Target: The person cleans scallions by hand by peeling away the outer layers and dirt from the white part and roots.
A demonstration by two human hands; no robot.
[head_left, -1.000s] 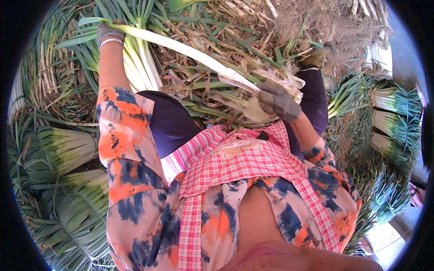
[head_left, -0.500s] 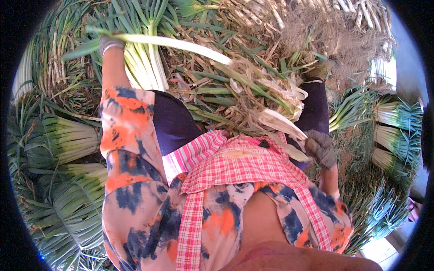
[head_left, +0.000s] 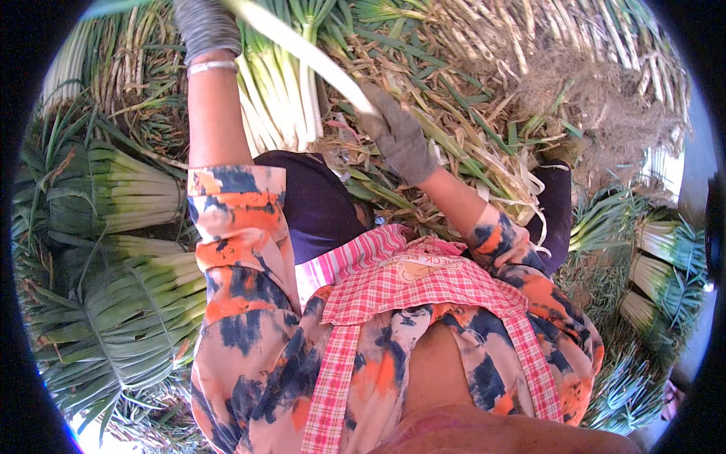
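1. Holding a leek [head_left: 310,57] aslant above the upper left edge of the husk litter [head_left: 469,140], with the white end lower and to the right.
2. Clasping that white end in the gloved right hand [head_left: 401,140], with fingers curled around the stem.
3. Reaching forward with the gloved left hand [head_left: 209,26], just beside the leek's upper length; cut off by the top of the view, so hard to tell whether spread or closed.
4. Working beside a white-stemmed bunch [head_left: 276,110] at the litter's left edge, near the left hand.
5. Flanked by big bundles [head_left: 144,189] on the left and small bundles [head_left: 669,246] well to the right.
6. Facing tangled roots [head_left: 597,110] at the litter's upper right corner.
7. Dressed in a pink checked apron [head_left: 370,299] over a splashed orange-and-navy shirt [head_left: 246,333].
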